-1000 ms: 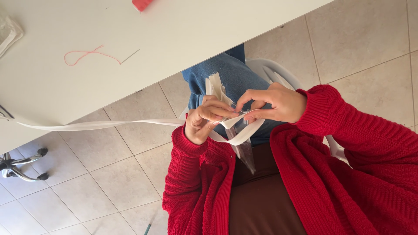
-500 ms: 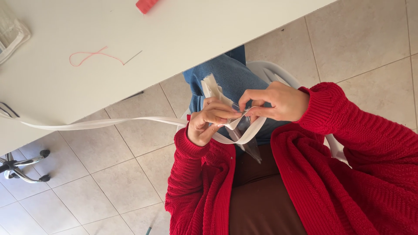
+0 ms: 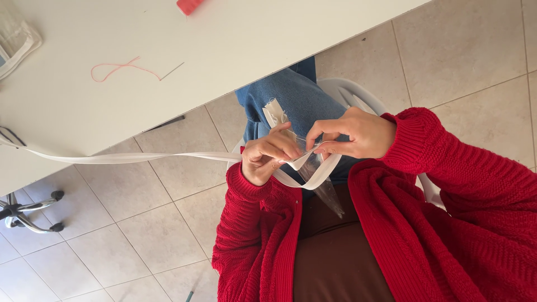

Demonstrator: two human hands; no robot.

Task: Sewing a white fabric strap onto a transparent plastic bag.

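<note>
Over lap, both hands (image 3: 316, 146) pinched shut on white ribbon (image 3: 140, 157).

There is only one view, from the person's head. It looks steeply down, close over the lap, with the white bench (image 3: 235, 39) edge and the tiled floor (image 3: 140, 229) beyond.
</note>
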